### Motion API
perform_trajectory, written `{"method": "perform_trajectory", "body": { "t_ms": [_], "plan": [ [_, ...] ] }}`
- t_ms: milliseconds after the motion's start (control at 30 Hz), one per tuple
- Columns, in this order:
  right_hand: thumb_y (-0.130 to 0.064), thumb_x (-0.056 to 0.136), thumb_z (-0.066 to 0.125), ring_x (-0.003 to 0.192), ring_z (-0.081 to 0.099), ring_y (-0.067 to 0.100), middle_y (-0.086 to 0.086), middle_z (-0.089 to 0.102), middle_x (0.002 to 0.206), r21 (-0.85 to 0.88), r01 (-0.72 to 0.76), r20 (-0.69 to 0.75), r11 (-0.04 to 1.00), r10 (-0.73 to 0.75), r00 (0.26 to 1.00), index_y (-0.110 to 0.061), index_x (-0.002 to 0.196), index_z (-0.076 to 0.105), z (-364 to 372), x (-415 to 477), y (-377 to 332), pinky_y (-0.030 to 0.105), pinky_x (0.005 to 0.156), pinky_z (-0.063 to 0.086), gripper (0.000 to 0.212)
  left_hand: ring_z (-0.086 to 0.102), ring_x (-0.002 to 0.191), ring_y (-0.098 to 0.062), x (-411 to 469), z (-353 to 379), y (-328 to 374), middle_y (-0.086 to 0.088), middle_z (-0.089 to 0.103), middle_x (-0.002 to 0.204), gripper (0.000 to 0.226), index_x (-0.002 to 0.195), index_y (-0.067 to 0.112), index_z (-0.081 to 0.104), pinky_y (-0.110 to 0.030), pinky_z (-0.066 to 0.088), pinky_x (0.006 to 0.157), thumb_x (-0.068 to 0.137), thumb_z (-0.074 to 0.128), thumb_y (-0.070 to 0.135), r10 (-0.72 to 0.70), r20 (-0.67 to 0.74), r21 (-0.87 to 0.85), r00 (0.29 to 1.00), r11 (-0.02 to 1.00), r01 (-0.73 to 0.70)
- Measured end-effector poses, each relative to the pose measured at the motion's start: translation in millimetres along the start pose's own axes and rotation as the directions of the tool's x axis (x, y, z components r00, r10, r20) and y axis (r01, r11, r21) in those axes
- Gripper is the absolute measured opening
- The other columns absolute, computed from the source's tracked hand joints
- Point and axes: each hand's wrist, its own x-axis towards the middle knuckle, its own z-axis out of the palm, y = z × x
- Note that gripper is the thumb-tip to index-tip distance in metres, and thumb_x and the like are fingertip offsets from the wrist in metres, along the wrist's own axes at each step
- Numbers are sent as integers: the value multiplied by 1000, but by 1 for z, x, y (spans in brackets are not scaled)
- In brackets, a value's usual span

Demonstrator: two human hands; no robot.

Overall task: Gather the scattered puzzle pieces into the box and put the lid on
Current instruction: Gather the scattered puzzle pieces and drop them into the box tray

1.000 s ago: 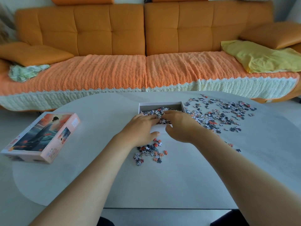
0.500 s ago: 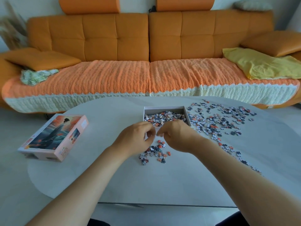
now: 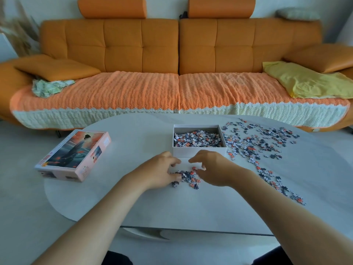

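**Head view: hands around the small cluster in front of the box**

Head camera gives me a pale grey rounded desk (image 3: 133,203) in front of an orange sofa (image 3: 172,54). The open white cardboard box (image 3: 199,150) sits near the middle of the desk, upright, partly filled with a jumbled layer of small jigsaw pieces in white, dark blue-grey and orange-red. Just in front of its near wall lies a small loose cluster of puzzle pieces (image 3: 188,177) in the same colours, flat on the desk.

My left hand (image 3: 158,172) rests on the left of that cluster, fingers curled and touching the pieces; my right hand (image 3: 214,169) is on the right of it, fingers bent inward over the pieces. Neither hand is fully closed, and I cannot tell whether either is actually gripping any piece.

A wide scatter of pieces (image 3: 256,142) spreads to the right of the box and trails toward the near right edge. The pink printed lid (image 3: 74,153), showing a figure in a robe, lies well apart on the left edge of the desk.
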Motion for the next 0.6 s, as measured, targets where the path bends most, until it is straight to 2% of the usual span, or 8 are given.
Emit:
{"method": "perform_trajectory", "body": {
  "t_ms": [100,167,300,367,433,533,600],
  "plan": [
    [-49,81,69,123,48,19,-3,40,138,-68,-115,116,991,122,986,-26,143,42,-4,-6,2,31,99,43,72,44,107,-7,-6,-7,-11,11,41,119,80,141,30,44,-25,40,93,72,75,57,-60,62,55,996,997,57],
    [-57,71,76,120,48,21,-1,40,133,-96,-165,152,982,178,972,-26,143,42,-1,-6,-1,35,97,45,86,39,118,-9,-9,-6,-15,9,39,122,84,143,28,42,-28,38,101,71,76,56,-96,113,108,989,991,84],
    [-44,73,80,105,51,18,-1,51,118,-33,-156,97,987,159,983,-23,133,56,9,2,-8,28,87,44,68,50,93,-7,-4,-1,-9,9,46,104,52,127,27,60,-21,42,86,78,74,38,-33,35,32,999,999,32],
    [-39,75,80,107,53,19,0,53,117,-3,-154,82,988,154,985,-22,130,59,12,6,-12,27,87,45,61,53,88,-7,0,1,-3,7,52,100,40,119,25,65,-24,45,82,79,73,30,0,29,25,1000,1000,-1],
    [-37,76,80,110,53,20,1,54,122,17,-162,86,987,160,983,-22,132,56,12,9,-14,27,90,44,63,57,85,-10,3,2,1,5,58,99,33,112,20,67,-29,49,83,79,72,24,14,34,27,999,1000,-15],
    [-39,76,80,117,51,20,1,53,129,22,-192,110,981,188,976,-21,139,49,8,10,-11,28,93,43,72,58,92,-12,5,-2,3,4,58,110,43,124,16,61,-26,48,86,82,69,23,-21,52,40,998,999,19],
    [-43,72,81,119,50,22,1,49,132,10,-218,123,976,215,969,-22,142,45,7,10,-10,31,93,44,81,55,101,-13,2,-4,1,3,48,120,62,134,19,52,-27,45,91,79,73,37,-55,95,55,994,997,50]
  ]
}}
